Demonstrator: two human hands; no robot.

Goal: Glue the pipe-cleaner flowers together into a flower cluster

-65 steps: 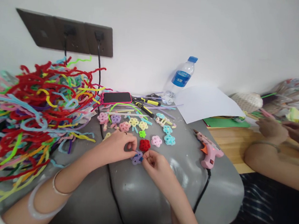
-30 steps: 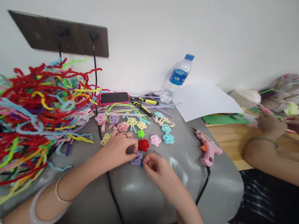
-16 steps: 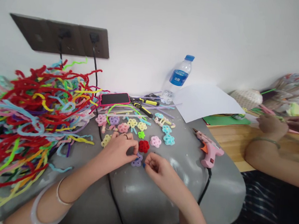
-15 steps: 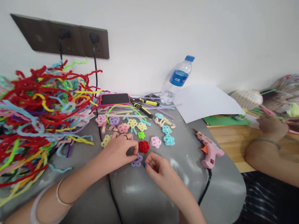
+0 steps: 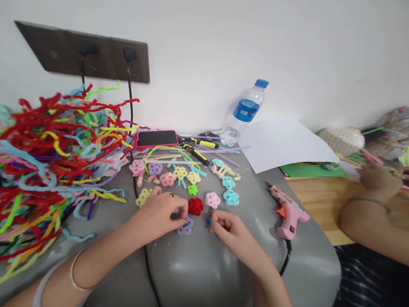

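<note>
Just in front of the red, fuzzy-wire flower [image 5: 196, 207], the left hand [image 5: 164, 211] pinches a lilac, five-petalled fuzzy-wire flower [image 5: 186, 226], probably steadying it; rightward, the right hand's [image 5: 232, 231] fingertips meet, contents unclear.

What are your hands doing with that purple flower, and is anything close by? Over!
Left hand on purple flower. Right hand off it, to the right. Red flower close behind.

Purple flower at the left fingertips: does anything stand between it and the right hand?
Nothing visible: only grey surface shows between the purple flower and the right hand. The red flower lies close by, but nearer the wall, off the direct path.
</note>
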